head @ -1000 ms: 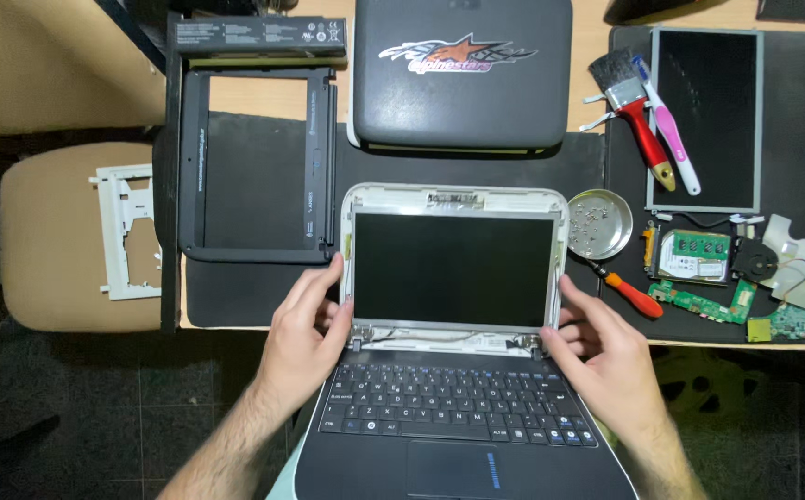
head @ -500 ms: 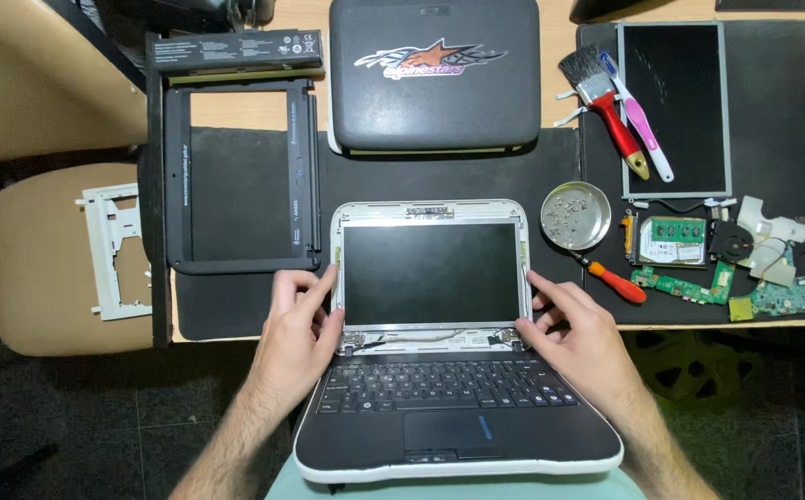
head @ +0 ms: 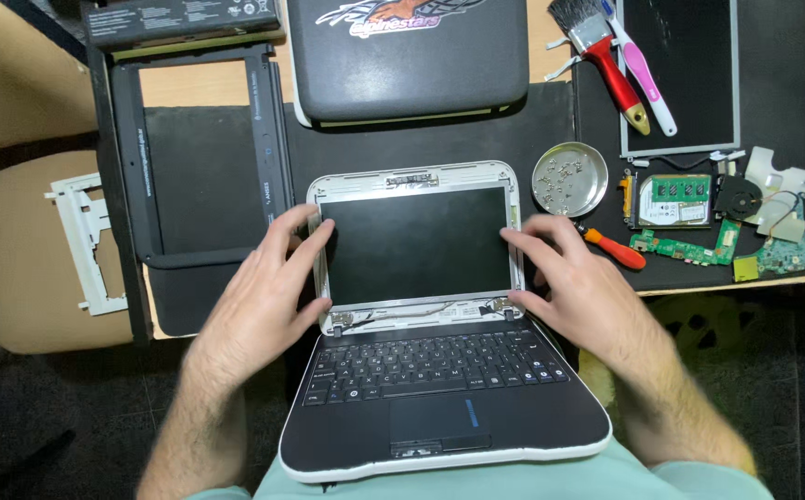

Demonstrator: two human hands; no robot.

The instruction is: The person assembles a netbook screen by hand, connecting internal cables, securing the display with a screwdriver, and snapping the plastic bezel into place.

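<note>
A small open laptop (head: pixel 440 407) with a black keyboard and white edge rests on my lap, its lid up and the screen bezel removed. The dark bare screen panel (head: pixel 416 243) sits in a white lid frame. My left hand (head: pixel 264 296) lies against the screen's left edge with fingertips on the frame. My right hand (head: pixel 574 282) touches the screen's right edge, fingers spread. Neither hand holds a tool.
On the desk behind: a black bezel frame (head: pixel 194 157), a dark laptop case (head: pixel 409 60), a battery (head: pixel 180 18), a metal dish of screws (head: pixel 569 179), an orange screwdriver (head: pixel 614 250), a brush (head: pixel 606 56), a loose display panel (head: pixel 680 74), circuit boards (head: pixel 680 245) and a fan (head: pixel 738 196). A beige chair (head: pixel 23 250) stands left.
The laptop has come lower and closer to me in view. Both hands have slid from the lower corners near the hinges up along the screen's side edges.
</note>
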